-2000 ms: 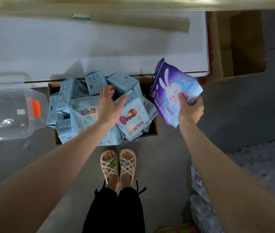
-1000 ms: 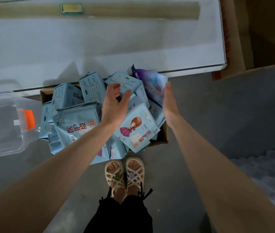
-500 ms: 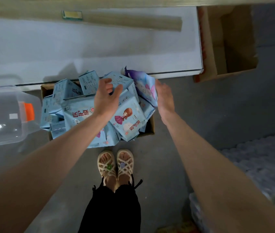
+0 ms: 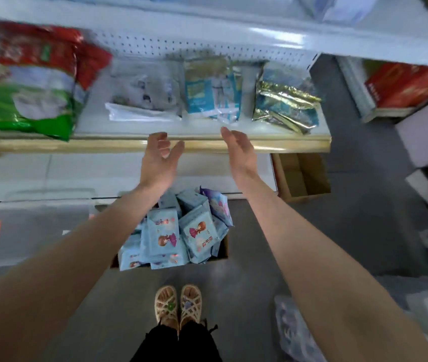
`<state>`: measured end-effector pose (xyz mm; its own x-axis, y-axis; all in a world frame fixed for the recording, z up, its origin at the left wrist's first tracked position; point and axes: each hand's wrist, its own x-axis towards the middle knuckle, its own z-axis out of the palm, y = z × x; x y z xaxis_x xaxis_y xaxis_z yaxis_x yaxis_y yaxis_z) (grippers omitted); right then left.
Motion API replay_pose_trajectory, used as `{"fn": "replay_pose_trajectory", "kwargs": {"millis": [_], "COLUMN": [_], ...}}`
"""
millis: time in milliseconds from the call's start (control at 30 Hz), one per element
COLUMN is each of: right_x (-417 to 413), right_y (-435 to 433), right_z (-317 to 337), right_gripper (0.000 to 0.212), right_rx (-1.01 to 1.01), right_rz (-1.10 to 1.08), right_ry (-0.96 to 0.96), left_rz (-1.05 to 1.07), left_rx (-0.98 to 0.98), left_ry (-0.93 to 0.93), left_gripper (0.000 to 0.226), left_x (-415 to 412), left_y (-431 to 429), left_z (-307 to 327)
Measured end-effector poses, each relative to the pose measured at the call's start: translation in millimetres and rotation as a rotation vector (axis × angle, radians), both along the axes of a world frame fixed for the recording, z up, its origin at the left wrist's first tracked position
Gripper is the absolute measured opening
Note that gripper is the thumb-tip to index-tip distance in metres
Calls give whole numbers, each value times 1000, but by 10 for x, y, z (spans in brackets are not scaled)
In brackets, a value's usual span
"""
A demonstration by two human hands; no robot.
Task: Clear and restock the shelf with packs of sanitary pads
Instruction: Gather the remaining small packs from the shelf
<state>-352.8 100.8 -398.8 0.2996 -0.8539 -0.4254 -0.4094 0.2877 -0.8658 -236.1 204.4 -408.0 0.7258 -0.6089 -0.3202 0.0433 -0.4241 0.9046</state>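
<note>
You are holding your left hand and right hand open and empty at the shelf edge, above the carton of blue pad packs

Grey floor fronts white shelving with a perforated back panel.

Both bare arms stretch forward and up, the left hand with loosely spread, slightly bent fingers and the right hand flat, palms facing each other, holding nothing.
</note>
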Motion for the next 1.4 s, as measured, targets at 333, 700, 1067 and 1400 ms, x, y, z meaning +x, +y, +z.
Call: {"fn": "replay_pose_trajectory", "kwargs": {"millis": [333,700,1067,1400], "right_x": [395,664,1226,2253], "right_y": [248,368,481,840], "right_z": [2020,3075,3345,3290], "right_gripper": [40,56,41,38], "right_rx": [-262,-453,-403,-371], "right_rz": [76,190,299,376], "right_ry": [-312,-497,-620,-626], "left_rz": [100,155,310,443], "left_rx": [-321,-486,-480,-470], "left_ry": [-171,-319,-383,-384], "left_gripper": [47,48,57,51], "left_x": [355,579,1026,1943], "left_y": [236,524,853,1320], "left_z": [2038,3110,3367,3298]}}
